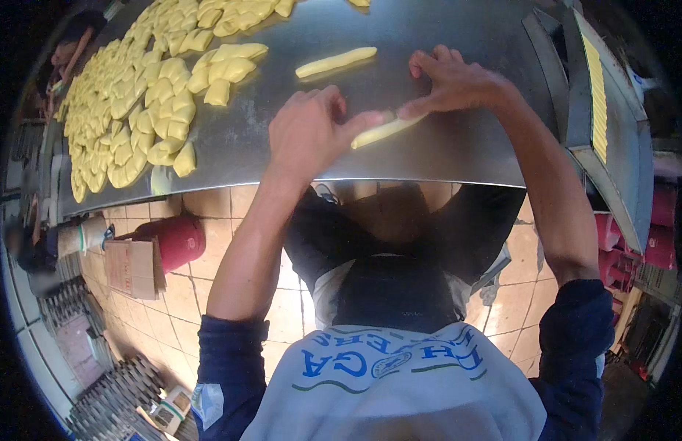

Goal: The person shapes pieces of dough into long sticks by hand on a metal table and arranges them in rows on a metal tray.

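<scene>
A short pale-yellow dough stick (pixel 381 134) lies near the front edge of the steel table. My left hand (pixel 306 132) is to its left, thumb stretched to the stick's upper side, the other fingers bent and apart from the thumb. My right hand (pixel 462 84) reaches in from the right. Its thumb tip rests at the stick's right end, meeting the left thumb, while its fingers curve away over the table. Neither hand wraps round the dough. Farther back lies a second, longer dough stick (pixel 336 62), untouched.
Many cut dough pieces (pixel 161 103) cover the left of the steel table (pixel 458 158). A metal tray (pixel 627 176) with a row of yellow dough sticks (pixel 595 95) stands at the right. Below left are a red bucket (pixel 183 239) and a cardboard box (pixel 131 268) on the tiled floor.
</scene>
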{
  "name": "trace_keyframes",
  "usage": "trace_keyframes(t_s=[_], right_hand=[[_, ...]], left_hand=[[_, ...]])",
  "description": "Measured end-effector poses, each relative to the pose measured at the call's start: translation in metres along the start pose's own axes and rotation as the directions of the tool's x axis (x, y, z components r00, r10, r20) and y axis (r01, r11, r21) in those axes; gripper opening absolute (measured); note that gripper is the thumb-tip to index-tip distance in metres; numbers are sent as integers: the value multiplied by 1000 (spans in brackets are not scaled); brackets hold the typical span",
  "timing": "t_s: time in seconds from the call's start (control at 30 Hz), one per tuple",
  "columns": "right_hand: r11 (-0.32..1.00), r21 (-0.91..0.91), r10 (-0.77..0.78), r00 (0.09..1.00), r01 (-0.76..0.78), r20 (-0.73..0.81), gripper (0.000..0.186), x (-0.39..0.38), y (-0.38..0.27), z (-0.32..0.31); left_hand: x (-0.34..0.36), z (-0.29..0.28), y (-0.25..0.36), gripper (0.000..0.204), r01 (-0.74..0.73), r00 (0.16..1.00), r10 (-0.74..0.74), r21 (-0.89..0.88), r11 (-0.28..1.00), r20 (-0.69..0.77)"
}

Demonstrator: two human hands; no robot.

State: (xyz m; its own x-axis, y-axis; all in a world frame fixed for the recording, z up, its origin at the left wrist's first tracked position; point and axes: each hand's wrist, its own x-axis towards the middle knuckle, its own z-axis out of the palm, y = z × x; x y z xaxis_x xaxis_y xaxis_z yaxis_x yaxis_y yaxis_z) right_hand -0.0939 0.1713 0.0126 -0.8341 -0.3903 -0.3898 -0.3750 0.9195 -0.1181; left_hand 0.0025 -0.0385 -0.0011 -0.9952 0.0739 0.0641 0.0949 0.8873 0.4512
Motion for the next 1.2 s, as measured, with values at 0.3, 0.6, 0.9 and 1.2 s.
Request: trace_keyframes(t_s=[0.3,0.6,0.9,1.2], right_hand=[[999,18,43,984,-41,-173,67,-3,8,6],[864,370,-198,906,341,-373,23,30,21,1],[705,370,-288,721,605,-630,14,30,-15,3],[622,575,-160,805,531,-571,15,-19,17,27]], left_hand=[[-3,2,-11,54,18,1000,-18,-75,997,-1],[19,-1,-44,41,24,956,-59,-123,992,-287],[26,-22,-44,21,-10,998,0,-169,985,-60],[-19,-1,-10,23,-53,996,10,-488,871,-91]])
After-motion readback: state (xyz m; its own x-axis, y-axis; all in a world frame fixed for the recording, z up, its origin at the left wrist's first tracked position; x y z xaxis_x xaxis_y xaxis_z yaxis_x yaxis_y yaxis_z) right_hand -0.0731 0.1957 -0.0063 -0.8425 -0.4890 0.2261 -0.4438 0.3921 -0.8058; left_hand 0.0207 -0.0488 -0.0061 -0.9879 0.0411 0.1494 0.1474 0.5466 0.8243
